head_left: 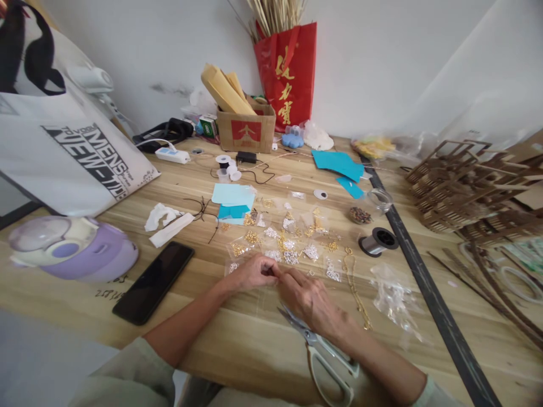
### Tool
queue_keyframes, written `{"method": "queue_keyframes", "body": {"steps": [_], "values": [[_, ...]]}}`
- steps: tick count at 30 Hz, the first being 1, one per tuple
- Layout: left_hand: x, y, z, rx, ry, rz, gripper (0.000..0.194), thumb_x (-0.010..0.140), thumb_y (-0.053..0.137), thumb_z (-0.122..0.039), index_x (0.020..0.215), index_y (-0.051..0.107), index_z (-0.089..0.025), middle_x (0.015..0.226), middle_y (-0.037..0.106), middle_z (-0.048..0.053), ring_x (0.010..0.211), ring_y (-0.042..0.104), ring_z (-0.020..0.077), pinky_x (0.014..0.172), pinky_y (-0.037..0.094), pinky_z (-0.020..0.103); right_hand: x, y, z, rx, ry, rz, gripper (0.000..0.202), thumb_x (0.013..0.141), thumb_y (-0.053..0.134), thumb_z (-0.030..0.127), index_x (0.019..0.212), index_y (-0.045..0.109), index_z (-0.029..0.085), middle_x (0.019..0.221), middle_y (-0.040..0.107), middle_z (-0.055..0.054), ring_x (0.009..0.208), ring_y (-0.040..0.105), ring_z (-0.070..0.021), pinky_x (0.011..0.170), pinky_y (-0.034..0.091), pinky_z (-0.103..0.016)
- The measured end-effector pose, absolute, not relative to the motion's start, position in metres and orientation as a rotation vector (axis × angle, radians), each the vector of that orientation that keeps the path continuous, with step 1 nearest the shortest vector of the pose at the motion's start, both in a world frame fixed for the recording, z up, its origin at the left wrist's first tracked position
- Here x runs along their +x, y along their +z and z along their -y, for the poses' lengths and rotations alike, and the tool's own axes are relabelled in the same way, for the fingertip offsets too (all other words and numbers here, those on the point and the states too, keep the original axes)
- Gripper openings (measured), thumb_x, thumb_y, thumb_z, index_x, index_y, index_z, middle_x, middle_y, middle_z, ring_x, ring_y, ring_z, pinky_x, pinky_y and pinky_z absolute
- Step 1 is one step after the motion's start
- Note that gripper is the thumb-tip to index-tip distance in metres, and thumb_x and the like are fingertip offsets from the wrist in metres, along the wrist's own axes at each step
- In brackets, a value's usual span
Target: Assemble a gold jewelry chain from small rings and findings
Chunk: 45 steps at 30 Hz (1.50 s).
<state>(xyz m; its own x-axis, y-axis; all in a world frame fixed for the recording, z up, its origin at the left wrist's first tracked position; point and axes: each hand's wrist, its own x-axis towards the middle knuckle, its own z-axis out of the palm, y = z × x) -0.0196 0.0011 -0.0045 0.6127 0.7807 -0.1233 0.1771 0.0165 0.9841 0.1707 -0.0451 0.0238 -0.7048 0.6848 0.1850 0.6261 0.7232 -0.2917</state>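
My left hand [253, 272] and my right hand [303, 293] meet at the fingertips low over the wooden table. Both are pinched closed; what sits between the fingers is too small or too hidden to name. Just beyond them lie small piles of silver findings [291, 257] and gold findings [251, 237], some on clear plastic. A small bag of silver rings [333, 270] is right of my right hand, and a gold chain [350, 277] stretches beside it. Under my right wrist lie scissors [314, 338] with pale handles, blades partly open.
A black phone [153, 282] and a purple-white device [76, 249] lie left. A wire spool [379, 242], beads [360, 214] and crumpled plastic bags [394, 297] are right. Blue card sheets [233, 195], a cardboard box [246, 131] and a red bag [288, 73] stand farther back.
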Motion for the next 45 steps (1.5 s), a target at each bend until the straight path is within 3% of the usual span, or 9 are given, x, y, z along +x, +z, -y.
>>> {"method": "queue_keyframes", "body": {"steps": [2,5,8,16,24,32,45], "values": [[-0.020,-0.002,-0.001,1.538,0.560,-0.855,0.010,0.070,0.067,-0.020,0.068,0.062,-0.011,0.060,0.059,-0.001,0.054,0.047,0.0089,0.051,0.034,0.019,0.171,0.021,0.044,-1.061,0.382,2.582,0.039,0.088,0.045,0.003,0.125,0.046,0.015,0.095,0.064,-0.009,0.083,0.061,-0.0195,0.065,0.048,-0.026],[-0.023,0.003,0.000,1.633,0.566,-0.900,0.009,0.072,0.064,-0.019,0.068,0.063,-0.011,0.061,0.060,0.000,0.056,0.050,0.0102,0.053,0.037,0.019,0.172,0.017,0.041,-1.105,0.551,2.446,0.018,0.090,0.045,0.007,0.101,0.056,0.017,0.084,0.062,-0.004,0.072,0.059,-0.0155,0.063,0.044,-0.024],[-0.028,0.006,0.000,1.758,0.571,-0.977,0.007,0.073,0.060,-0.015,0.070,0.065,-0.011,0.067,0.062,0.002,0.058,0.053,0.0112,0.055,0.040,0.020,0.172,0.018,0.039,-1.155,0.688,2.341,0.013,0.089,0.046,0.010,0.082,0.054,0.018,0.077,0.060,-0.001,0.065,0.055,-0.0126,0.059,0.040,-0.021],[-0.031,0.022,0.005,2.167,0.493,-1.083,0.014,0.071,0.058,-0.005,0.066,0.064,-0.016,0.067,0.060,0.000,0.063,0.052,0.0129,0.061,0.038,0.022,0.170,0.014,0.036,-1.133,0.795,2.226,0.011,0.088,0.048,0.014,0.082,0.056,0.018,0.072,0.059,-0.001,0.062,0.053,-0.0122,0.058,0.039,-0.021],[-0.031,0.026,0.007,2.263,0.405,-1.082,0.015,0.077,0.055,-0.007,0.069,0.063,-0.017,0.073,0.062,0.001,0.071,0.055,0.0154,0.069,0.040,0.024,0.167,0.005,0.036,-1.068,0.852,2.218,0.013,0.088,0.048,0.012,0.086,0.059,0.018,0.072,0.059,0.001,0.063,0.053,-0.0118,0.060,0.040,-0.020],[-0.033,0.027,0.009,2.337,0.282,-1.057,0.015,0.079,0.053,-0.008,0.071,0.063,-0.017,0.075,0.063,0.002,0.074,0.057,0.0170,0.069,0.039,0.025,0.163,0.009,0.039,-1.092,0.656,2.466,0.015,0.091,0.047,0.012,0.096,0.059,0.019,0.089,0.063,-0.003,0.075,0.059,-0.0149,0.067,0.041,-0.023],[-0.017,0.014,0.014,2.367,0.324,-1.106,0.015,0.078,0.053,-0.007,0.069,0.060,-0.016,0.072,0.060,0.002,0.067,0.053,0.0160,0.063,0.036,0.025,0.169,0.015,0.036,-1.332,0.418,2.610,0.009,0.091,0.050,0.015,0.084,0.055,0.017,0.080,0.065,-0.006,0.068,0.060,-0.0166,0.060,0.037,-0.025]]}}
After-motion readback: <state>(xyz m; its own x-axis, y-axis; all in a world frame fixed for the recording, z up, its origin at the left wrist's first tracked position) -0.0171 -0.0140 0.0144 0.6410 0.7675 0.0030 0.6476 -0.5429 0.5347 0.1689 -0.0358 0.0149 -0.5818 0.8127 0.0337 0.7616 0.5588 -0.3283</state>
